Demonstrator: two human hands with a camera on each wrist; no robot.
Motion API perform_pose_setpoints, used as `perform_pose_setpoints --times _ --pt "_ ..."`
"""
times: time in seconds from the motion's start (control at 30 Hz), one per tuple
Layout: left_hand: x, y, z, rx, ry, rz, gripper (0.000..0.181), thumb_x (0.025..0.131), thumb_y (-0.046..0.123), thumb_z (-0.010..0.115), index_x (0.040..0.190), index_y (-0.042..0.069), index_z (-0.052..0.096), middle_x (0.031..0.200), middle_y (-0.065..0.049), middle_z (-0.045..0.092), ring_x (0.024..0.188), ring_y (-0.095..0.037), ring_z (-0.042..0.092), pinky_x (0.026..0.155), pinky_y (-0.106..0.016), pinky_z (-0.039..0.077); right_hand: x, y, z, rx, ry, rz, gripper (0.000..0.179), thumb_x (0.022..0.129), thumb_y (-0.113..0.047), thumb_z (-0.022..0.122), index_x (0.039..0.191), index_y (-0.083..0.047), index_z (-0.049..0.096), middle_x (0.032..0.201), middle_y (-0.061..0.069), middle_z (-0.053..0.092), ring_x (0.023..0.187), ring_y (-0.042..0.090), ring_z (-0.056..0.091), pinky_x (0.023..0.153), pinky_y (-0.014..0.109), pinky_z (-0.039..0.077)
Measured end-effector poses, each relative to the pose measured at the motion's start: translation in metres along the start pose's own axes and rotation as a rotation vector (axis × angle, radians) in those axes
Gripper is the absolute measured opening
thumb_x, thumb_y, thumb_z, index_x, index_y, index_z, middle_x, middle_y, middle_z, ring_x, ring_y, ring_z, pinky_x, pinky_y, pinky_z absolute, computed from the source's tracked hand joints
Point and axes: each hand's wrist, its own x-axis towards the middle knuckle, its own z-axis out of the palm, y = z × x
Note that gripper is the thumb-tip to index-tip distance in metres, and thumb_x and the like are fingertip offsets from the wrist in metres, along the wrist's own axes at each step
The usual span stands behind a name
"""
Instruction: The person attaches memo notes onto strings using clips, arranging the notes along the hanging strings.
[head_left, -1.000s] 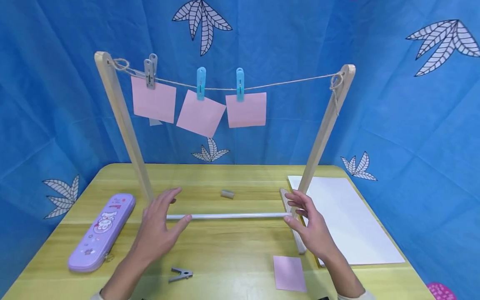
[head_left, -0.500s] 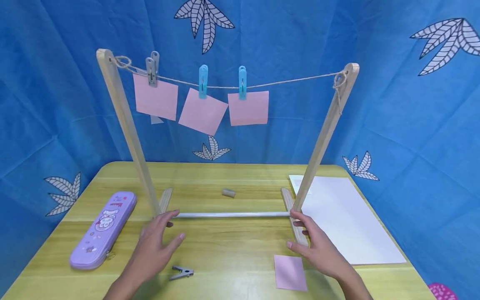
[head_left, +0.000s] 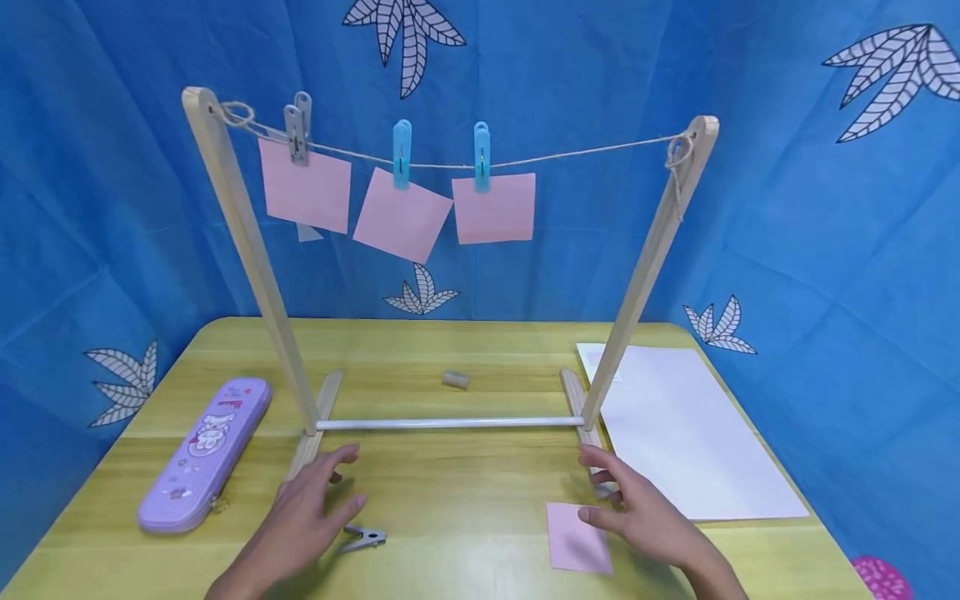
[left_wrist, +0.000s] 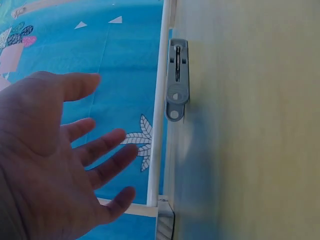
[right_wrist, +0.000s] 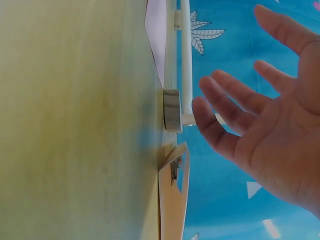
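Observation:
My left hand [head_left: 300, 521] hovers over the table with fingers relaxed and spread, holding nothing. Just beside it on the table lies a grey clothespin [head_left: 367, 539], also visible in the left wrist view as a clothespin [left_wrist: 178, 77]. My right hand [head_left: 643, 515] is likewise relaxed, its thumb overlapping a loose pink paper square [head_left: 573, 550]. Behind both hands stands a wooden frame [head_left: 255, 258] with a string [head_left: 585, 153] tied between its posts. Three pink paper squares [head_left: 492, 218] hang there, one under a grey clothespin [head_left: 296, 133], two under blue clothespins [head_left: 402, 150].
A purple pencil case [head_left: 204, 458] lies at the left. White sheets [head_left: 690, 433] lie at the right, partly behind the frame's post. A white rod [head_left: 450, 423] joins the frame's feet, and a small grey-brown cylinder [head_left: 455, 380] rests behind it.
Both hands have drawn back from the lower ends of the frame's posts toward the table's front. The frame, hanging papers and loose clothespin stay in place.

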Motion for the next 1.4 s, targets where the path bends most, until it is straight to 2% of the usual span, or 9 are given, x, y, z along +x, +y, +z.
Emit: perform_pose_setpoints --times 0.2,0.4,0.5,0.6,0.77,0.9,1.03,1.2,1.4 --pt "-0.003 0.0 -0.003 0.063 -0.147 -0.062 0.063 0.084 0.027 0.074 0.14 0.02 0.046 0.125 0.006 0.06 0.107 -0.016 0.06 0.086 -0.041 0.038 -0.004 0.006 -0.003 -0.079 -0.091 -0.05 0.069 0.085 -0.029 0.074 0.143 -0.008 0.043 0.123 0.011 0.061 0.094 0.014 0.058 0.075 0.025 0.048" --pt "-0.007 -0.004 -0.002 0.11 -0.247 -0.055 0.062 0.077 0.032 0.078 0.133 0.025 0.052 0.12 0.01 0.063 0.119 -0.022 0.057 0.094 -0.054 0.04 -0.007 0.011 -0.003 -0.143 -0.126 -0.105 0.059 0.081 -0.013 0.076 0.134 -0.003 0.052 0.109 0.007 0.065 0.073 0.001 0.052 0.067 0.022 0.045" --pt "-0.009 -0.007 -0.002 0.126 -0.248 -0.041 0.064 0.072 0.034 0.081 0.13 0.026 0.054 0.119 0.011 0.063 0.119 -0.022 0.057 0.096 -0.059 0.038 -0.005 0.012 -0.001 -0.176 -0.131 -0.116 0.057 0.076 -0.007 0.078 0.128 -0.004 0.056 0.103 0.002 0.064 0.069 0.001 0.047 0.066 0.02 0.042" --pt "-0.01 -0.007 -0.001 0.13 -0.256 -0.046 0.067 0.07 0.036 0.082 0.131 0.028 0.054 0.119 0.013 0.062 0.118 -0.019 0.057 0.095 -0.058 0.038 -0.003 0.011 0.002 -0.252 -0.111 -0.132 0.057 0.071 -0.005 0.08 0.124 -0.007 0.06 0.097 -0.004 0.061 0.069 0.001 0.046 0.067 0.019 0.04" --pt "-0.009 -0.005 0.0 0.123 -0.276 -0.065 0.071 0.07 0.042 0.082 0.133 0.03 0.052 0.118 0.014 0.062 0.119 -0.018 0.055 0.095 -0.057 0.037 0.0 0.01 0.004 -0.366 -0.094 -0.185 0.06 0.067 -0.005 0.083 0.122 -0.008 0.06 0.099 -0.004 0.061 0.071 0.001 0.046 0.065 0.02 0.041" --pt "-0.009 -0.005 0.0 0.137 -0.271 -0.069 0.07 0.07 0.043 0.082 0.132 0.031 0.052 0.117 0.015 0.061 0.117 -0.017 0.056 0.092 -0.052 0.037 0.005 0.006 0.004 -0.4 -0.127 -0.148 0.06 0.065 -0.005 0.082 0.121 -0.009 0.061 0.1 -0.004 0.06 0.081 0.005 0.05 0.07 0.022 0.045" --pt "-0.01 -0.004 0.0 0.163 -0.255 -0.037 0.06 0.069 0.036 0.082 0.124 0.029 0.058 0.114 0.016 0.061 0.114 -0.014 0.057 0.087 -0.042 0.037 0.006 0.005 0.004 -0.397 -0.136 -0.078 0.05 0.064 -0.006 0.082 0.111 -0.013 0.067 0.095 -0.006 0.055 0.081 0.005 0.048 0.069 0.023 0.043" --pt "-0.012 -0.006 0.0 0.203 -0.231 0.008 0.04 0.069 0.024 0.082 0.105 0.029 0.065 0.103 0.02 0.058 0.104 -0.01 0.056 0.077 -0.031 0.032 0.005 0.008 0.003 -0.393 -0.103 -0.092 0.035 0.072 -0.006 0.078 0.103 -0.018 0.069 0.092 -0.009 0.056 0.077 0.003 0.049 0.066 0.022 0.043" --pt "-0.011 -0.006 0.001 0.192 -0.235 -0.037 0.029 0.071 0.021 0.081 0.092 0.033 0.065 0.096 0.023 0.055 0.099 -0.008 0.054 0.076 -0.029 0.029 0.005 0.011 0.002 -0.282 -0.124 -0.112 0.017 0.086 -0.006 0.068 0.097 -0.019 0.069 0.082 -0.012 0.063 0.073 -0.003 0.053 0.063 0.021 0.046"
